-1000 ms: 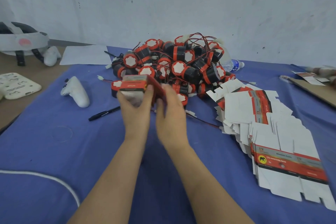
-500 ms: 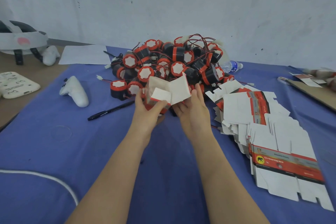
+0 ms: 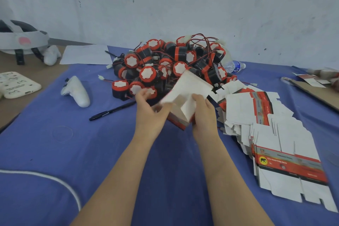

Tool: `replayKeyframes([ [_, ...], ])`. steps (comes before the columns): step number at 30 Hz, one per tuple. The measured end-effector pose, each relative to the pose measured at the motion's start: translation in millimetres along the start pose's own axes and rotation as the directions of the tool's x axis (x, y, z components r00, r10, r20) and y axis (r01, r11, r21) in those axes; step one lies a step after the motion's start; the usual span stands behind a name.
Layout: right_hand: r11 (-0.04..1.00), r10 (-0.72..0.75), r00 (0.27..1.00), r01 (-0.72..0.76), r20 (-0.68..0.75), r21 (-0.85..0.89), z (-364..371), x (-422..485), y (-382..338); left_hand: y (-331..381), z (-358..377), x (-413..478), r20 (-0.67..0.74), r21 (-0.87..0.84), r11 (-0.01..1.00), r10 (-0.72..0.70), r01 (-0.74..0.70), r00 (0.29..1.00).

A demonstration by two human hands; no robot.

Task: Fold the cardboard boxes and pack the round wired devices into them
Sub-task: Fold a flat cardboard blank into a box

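Cardboard box (image 3: 185, 97), white flaps splayed open, is gripped between left hand (image 3: 150, 113) and right hand (image 3: 204, 114)

Device pile (image 3: 170, 66) behind held box (image 3: 185, 97), flat boxes (image 3: 275, 134) right

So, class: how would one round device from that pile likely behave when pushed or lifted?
Each device is a squat cylinder, so on its side it would probably roll; on its flat face it looks stable. Thin wires tangle through the pile, so lifting one may drag neighbours.
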State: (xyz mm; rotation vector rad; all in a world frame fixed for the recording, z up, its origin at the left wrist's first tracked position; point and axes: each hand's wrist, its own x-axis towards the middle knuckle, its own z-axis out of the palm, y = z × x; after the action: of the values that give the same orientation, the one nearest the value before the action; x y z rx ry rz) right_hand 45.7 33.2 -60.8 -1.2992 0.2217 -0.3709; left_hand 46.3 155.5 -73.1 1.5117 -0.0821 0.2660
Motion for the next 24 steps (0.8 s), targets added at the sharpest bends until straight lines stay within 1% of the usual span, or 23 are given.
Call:
replayKeyframes([
  [2,0.996,-0.051,0.997,0.055,0.054,-0.069,1,-2,-1,1,-2,1,0.074,0.006,1.0,-0.028,0.028,0.997],
  [4,0.991,-0.092,0.991,0.1,0.093,-0.089,4,-5,-1,1,1,-2,0.128,0.029,0.997,-0.068,0.065,0.989],
  [6,0.98,-0.148,0.986,0.157,0.082,-0.12,7,-6,-1,0,5,-4,0.085,0.059,0.996,-0.072,0.067,0.994],
  [7,0.961,-0.203,0.976,0.215,0.084,-0.174,8,-6,1,-1,6,-4,0.027,0.076,0.997,-0.035,0.033,0.999],
  [8,0.931,-0.25,0.96,0.273,0.124,-0.241,10,-7,2,-2,5,-4,-0.043,0.111,0.994,0.023,-0.018,0.999],
  [10,0.853,-0.294,0.919,0.376,0.263,-0.361,13,-10,9,-3,3,-2,-0.144,0.203,0.971,0.156,-0.125,0.977],
  [11,0.818,-0.302,0.9,0.414,0.313,-0.399,16,-11,13,-3,2,-2,-0.165,0.227,0.956,0.224,-0.184,0.961],
  [12,0.785,-0.315,0.89,0.44,0.33,-0.437,18,-13,15,-4,1,-1,-0.168,0.246,0.938,0.289,-0.244,0.942],
  [13,0.76,-0.339,0.888,0.453,0.31,-0.466,20,-14,16,-5,2,-1,-0.163,0.257,0.921,0.341,-0.293,0.926],
  [14,0.768,-0.345,0.903,0.428,0.256,-0.476,21,-16,14,-3,3,-2,-0.153,0.253,0.91,0.374,-0.33,0.915],
  [15,0.821,-0.312,0.935,0.355,0.169,-0.447,20,-15,13,0,3,-3,-0.139,0.209,0.918,0.369,-0.337,0.919],
  [16,0.903,-0.219,0.973,0.232,0.076,-0.363,18,-14,9,4,4,-5,-0.117,0.136,0.938,0.336,-0.32,0.935],
  [17,0.967,-0.109,0.994,0.108,0.006,-0.233,17,-11,6,7,5,-5,-0.083,0.058,0.956,0.292,-0.288,0.953],
  [18,0.995,-0.004,1.0,0.003,-0.018,-0.095,15,-9,4,9,5,-6,-0.047,-0.008,0.968,0.251,-0.251,0.967],
  [20,0.981,0.141,0.99,-0.143,0.026,0.133,13,-6,3,9,6,-5,0.007,-0.142,0.98,0.139,-0.137,0.99],
  [22,0.901,0.226,0.968,-0.25,0.109,0.354,13,-5,5,13,6,-3,0.029,-0.308,0.951,-0.013,0.021,1.0],
  [23,0.876,0.231,0.964,-0.266,0.133,0.402,13,-5,6,15,5,-3,0.023,-0.36,0.931,-0.053,0.058,0.998],
  [24,0.879,0.219,0.966,-0.258,0.14,0.402,15,-7,6,16,4,-3,0.008,-0.373,0.926,-0.064,0.063,0.998],
])
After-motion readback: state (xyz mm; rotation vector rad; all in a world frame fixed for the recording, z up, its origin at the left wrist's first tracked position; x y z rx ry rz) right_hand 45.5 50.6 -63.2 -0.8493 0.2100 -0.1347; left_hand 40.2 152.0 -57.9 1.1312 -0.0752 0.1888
